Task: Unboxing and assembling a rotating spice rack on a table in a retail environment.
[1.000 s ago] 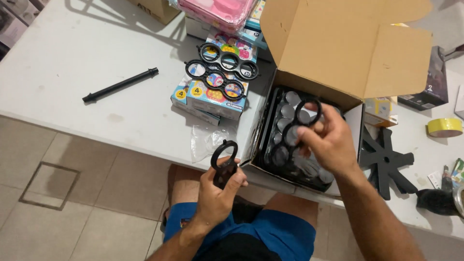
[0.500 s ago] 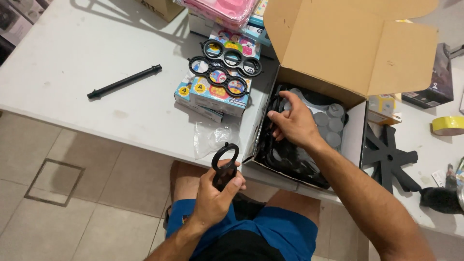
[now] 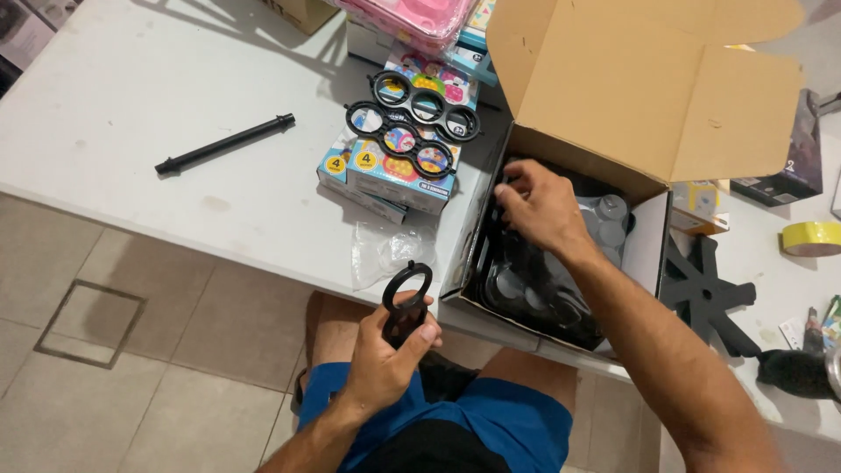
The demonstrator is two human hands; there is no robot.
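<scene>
**One hand in the box, one on a ring piece**

A white table (image 3: 131, 114), smooth and matte, carries most of the clutter. On it lie a thin black rod (image 3: 223, 144), a crumpled clear bag (image 3: 385, 250) at the near edge, and a stack of colourful flat boxes (image 3: 394, 166). Two black three-ring frames (image 3: 412, 123) rest on that stack. Further right sit a black star-shaped base (image 3: 705, 293) and a yellow tape roll (image 3: 810, 236). A pink plastic case (image 3: 412, 17) shows at the top edge.

The open carton (image 3: 648, 105) is plain brown cardboard with its flaps raised; the tall back flap hides whatever lies behind it. Inside are glossy black ring parts (image 3: 534, 293), packed close.

The right hand (image 3: 543, 210) is down in the carton, fingers curled among the parts; whether it pinches one cannot be told.

The left hand (image 3: 385, 355) is held over the lap, below the table edge, clamped around the lower end of a black ring piece (image 3: 407, 293), whose round loop stands clear above the thumb.
</scene>
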